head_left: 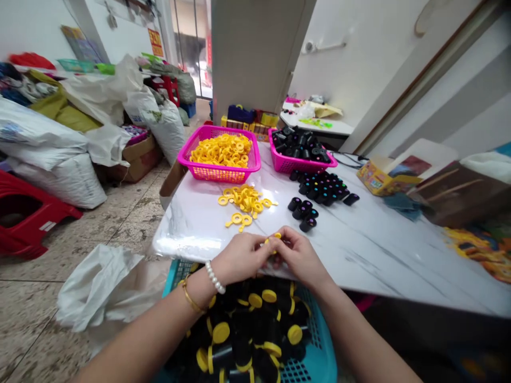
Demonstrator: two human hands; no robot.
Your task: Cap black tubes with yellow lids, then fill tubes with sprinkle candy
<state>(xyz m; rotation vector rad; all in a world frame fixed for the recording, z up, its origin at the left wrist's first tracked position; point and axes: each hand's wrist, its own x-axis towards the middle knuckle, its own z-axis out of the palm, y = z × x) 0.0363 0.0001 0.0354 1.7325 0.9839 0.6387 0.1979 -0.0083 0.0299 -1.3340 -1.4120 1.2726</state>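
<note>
A small yellow piece point(278, 235) is pinched by the left hand point(244, 256) and the right hand point(297, 251), with the blue basket point(326, 343) below and yellow rings point(246, 199) just ahead, and it might be dropped if it is squeezed too loosely.

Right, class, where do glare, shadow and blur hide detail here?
Head view: glare whitens the marbled tabletop at near left; head view: background doorway washed out; head view: black cylinders in the turquoise basket partly merge in shadow; head view: orange-yellow heap at the right edge smeared.
</note>
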